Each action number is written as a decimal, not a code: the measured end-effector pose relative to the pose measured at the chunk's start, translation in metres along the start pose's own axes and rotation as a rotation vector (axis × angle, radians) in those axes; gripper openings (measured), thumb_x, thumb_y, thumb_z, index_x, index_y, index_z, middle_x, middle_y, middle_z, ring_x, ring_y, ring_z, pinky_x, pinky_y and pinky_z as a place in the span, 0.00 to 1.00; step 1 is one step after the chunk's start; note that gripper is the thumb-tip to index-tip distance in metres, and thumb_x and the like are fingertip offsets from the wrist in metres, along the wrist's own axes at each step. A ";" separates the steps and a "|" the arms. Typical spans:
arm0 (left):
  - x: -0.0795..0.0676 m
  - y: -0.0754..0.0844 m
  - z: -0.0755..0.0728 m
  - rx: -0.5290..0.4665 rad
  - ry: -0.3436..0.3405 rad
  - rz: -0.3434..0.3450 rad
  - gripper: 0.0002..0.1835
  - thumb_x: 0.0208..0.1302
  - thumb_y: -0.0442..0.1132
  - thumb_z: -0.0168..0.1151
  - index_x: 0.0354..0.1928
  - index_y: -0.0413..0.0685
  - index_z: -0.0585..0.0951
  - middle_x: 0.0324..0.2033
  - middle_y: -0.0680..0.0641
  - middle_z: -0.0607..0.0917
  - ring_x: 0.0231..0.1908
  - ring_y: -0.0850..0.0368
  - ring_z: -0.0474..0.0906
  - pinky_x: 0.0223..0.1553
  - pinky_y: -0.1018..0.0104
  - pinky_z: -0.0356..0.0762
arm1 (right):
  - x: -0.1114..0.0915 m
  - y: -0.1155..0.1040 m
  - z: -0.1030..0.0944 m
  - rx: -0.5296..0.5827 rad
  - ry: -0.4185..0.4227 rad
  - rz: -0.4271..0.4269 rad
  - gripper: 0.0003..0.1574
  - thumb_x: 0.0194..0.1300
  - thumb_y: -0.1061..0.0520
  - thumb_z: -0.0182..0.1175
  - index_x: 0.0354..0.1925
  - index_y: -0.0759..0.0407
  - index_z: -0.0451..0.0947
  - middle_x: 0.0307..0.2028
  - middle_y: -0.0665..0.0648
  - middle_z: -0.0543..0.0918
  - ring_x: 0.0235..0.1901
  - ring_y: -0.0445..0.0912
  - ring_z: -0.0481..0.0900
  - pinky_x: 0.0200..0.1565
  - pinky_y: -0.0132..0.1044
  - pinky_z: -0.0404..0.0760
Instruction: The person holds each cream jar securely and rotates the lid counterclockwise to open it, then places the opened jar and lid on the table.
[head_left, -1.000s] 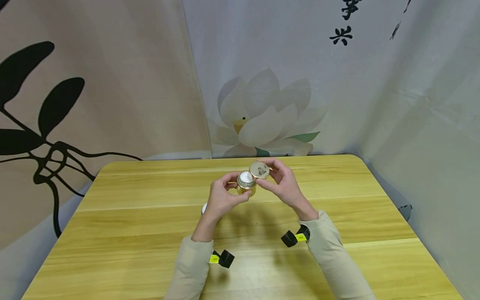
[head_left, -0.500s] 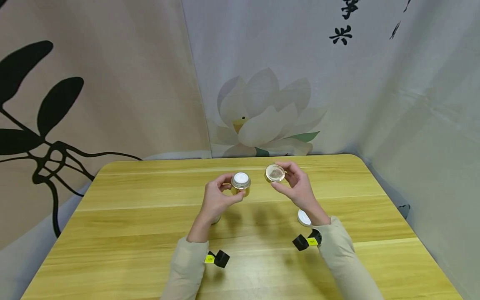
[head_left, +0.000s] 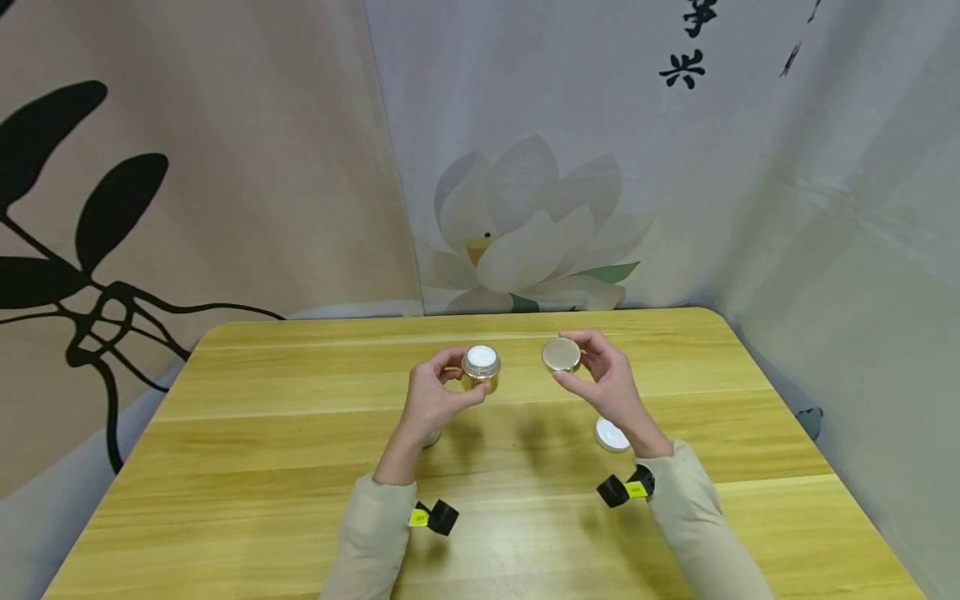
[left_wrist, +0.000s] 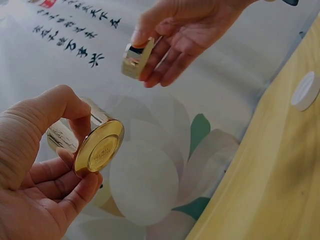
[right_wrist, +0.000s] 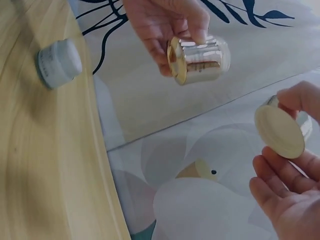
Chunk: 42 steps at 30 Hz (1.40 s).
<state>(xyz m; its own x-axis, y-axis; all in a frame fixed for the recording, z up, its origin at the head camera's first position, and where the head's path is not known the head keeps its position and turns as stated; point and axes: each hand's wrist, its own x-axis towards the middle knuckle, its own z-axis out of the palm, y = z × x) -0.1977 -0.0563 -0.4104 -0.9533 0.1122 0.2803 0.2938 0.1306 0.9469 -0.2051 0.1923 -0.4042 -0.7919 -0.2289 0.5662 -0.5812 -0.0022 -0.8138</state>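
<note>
In the head view, my left hand (head_left: 433, 396) holds a small gold cream jar (head_left: 481, 367) upright above the table, thumb and fingers around its sides. A white disc covers the jar's mouth. The jar's gold base (left_wrist: 101, 149) shows in the left wrist view. To the right, my right hand (head_left: 609, 383) pinches the round gold lid (head_left: 561, 354) by its edge, apart from the jar. The lid's flat pale face (right_wrist: 280, 131) shows in the right wrist view.
On the wooden table (head_left: 300, 467) a white lid (head_left: 612, 435) lies beside my right wrist. A second jar, pale with a white top (right_wrist: 57, 62), stands behind my left wrist, mostly hidden in the head view. A printed curtain (head_left: 540, 100) hangs behind the table.
My right hand has moved the gold lid away from the jar to the right and turned it over. My left hand has shifted slightly left with the jar. The white lid has come into view.
</note>
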 end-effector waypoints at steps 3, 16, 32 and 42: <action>0.000 0.000 0.000 -0.004 -0.001 -0.009 0.24 0.44 0.26 0.71 0.47 0.32 0.79 0.41 0.38 0.80 0.39 0.48 0.75 0.41 0.71 0.75 | -0.003 0.001 -0.003 -0.079 -0.005 0.019 0.29 0.49 0.79 0.61 0.53 0.77 0.70 0.43 0.65 0.75 0.38 0.41 0.73 0.41 0.26 0.75; 0.000 -0.002 0.000 0.001 -0.009 0.000 0.23 0.44 0.27 0.71 0.47 0.32 0.78 0.41 0.38 0.80 0.39 0.47 0.75 0.42 0.71 0.75 | -0.012 -0.014 -0.007 -0.225 -0.006 0.077 0.27 0.46 0.80 0.64 0.45 0.81 0.66 0.39 0.71 0.72 0.37 0.41 0.73 0.48 0.25 0.73; 0.000 -0.004 0.000 0.003 -0.004 0.010 0.23 0.44 0.26 0.71 0.47 0.32 0.79 0.41 0.38 0.81 0.40 0.49 0.75 0.43 0.68 0.75 | -0.021 -0.012 -0.009 -0.345 -0.016 0.085 0.25 0.48 0.75 0.66 0.47 0.75 0.75 0.39 0.67 0.77 0.39 0.50 0.74 0.46 0.25 0.75; -0.001 -0.002 0.000 0.011 0.003 0.014 0.24 0.43 0.26 0.71 0.47 0.30 0.78 0.41 0.38 0.80 0.40 0.49 0.74 0.42 0.69 0.75 | -0.027 0.007 -0.013 -0.489 -0.048 0.120 0.26 0.49 0.69 0.69 0.49 0.69 0.78 0.35 0.62 0.77 0.36 0.52 0.75 0.46 0.34 0.78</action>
<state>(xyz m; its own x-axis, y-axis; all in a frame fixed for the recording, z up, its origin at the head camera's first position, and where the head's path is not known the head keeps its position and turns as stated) -0.1975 -0.0568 -0.4127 -0.9494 0.1113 0.2938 0.3077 0.1400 0.9411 -0.1898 0.2109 -0.4237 -0.8557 -0.2440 0.4563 -0.5154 0.4802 -0.7098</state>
